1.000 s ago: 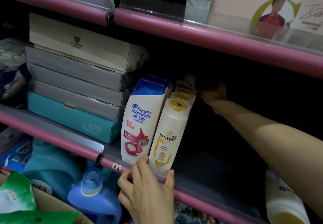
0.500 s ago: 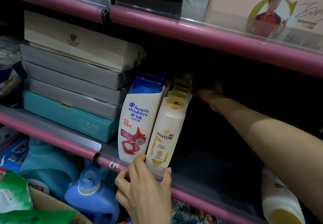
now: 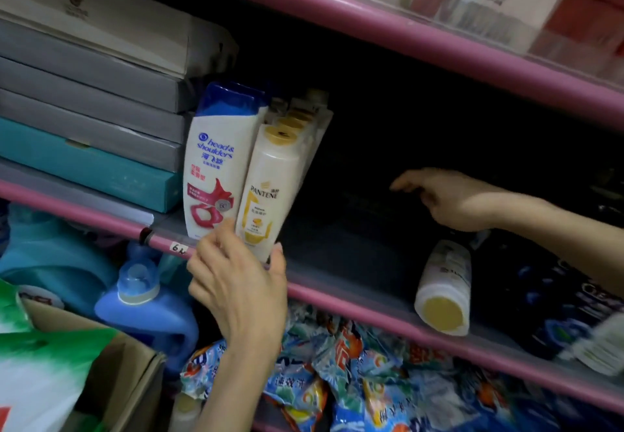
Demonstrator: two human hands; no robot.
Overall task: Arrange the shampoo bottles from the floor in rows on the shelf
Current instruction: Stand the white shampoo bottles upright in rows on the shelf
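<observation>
Setting: shop shelving with pink rails; the middle shelf is dark and deep.

Left of shelf: stacked boxes, grey over teal.

Shampoo, standing: one Head & Shoulders bottle at the near edge, just right of the boxes. Touching its right side, a Pantene row runs from near to far, gold caps showing; the front Pantene leans slightly left.

Shampoo, lying: one white bottle on its side, gold cap toward the viewer, well right of the row.

Left hand: fingers and thumb curled round the base of the front Pantene, gripping it at the rail.

Right hand: over the bare shelf, fingers loosely spread, holding nothing.

Below: blue jug, printed packets, carton.

Step in hand, by judgement: squaring the Pantene row. Next likely need: the right hand drops onto the lying bottle, stands it upright, and starts a new row just right of the Pantene.
</observation>
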